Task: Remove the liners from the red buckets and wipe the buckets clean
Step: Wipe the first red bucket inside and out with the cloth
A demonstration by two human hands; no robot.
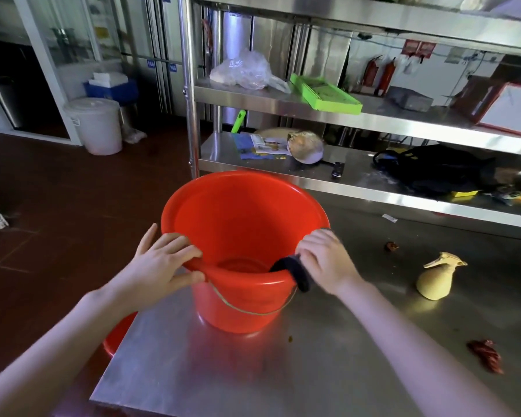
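Standing on the floor at far left was a white lidded bin [95,124], and the edge of a second red tub [116,337] showed below the corner of the steel table [223,380]. The left hand [163,263] held the near-left rim of the red bucket [241,218], fingers spread over the lip and thumb against its outside. The bucket stood upright on the table, unlined, its wire handle hanging down in front. The right hand [322,260] pinched a dark cloth [297,270] folded over the near-right rim, fingers curled round it. Farther right on the table lay a beige spray bottle [436,279] and a dried chilli [486,355].
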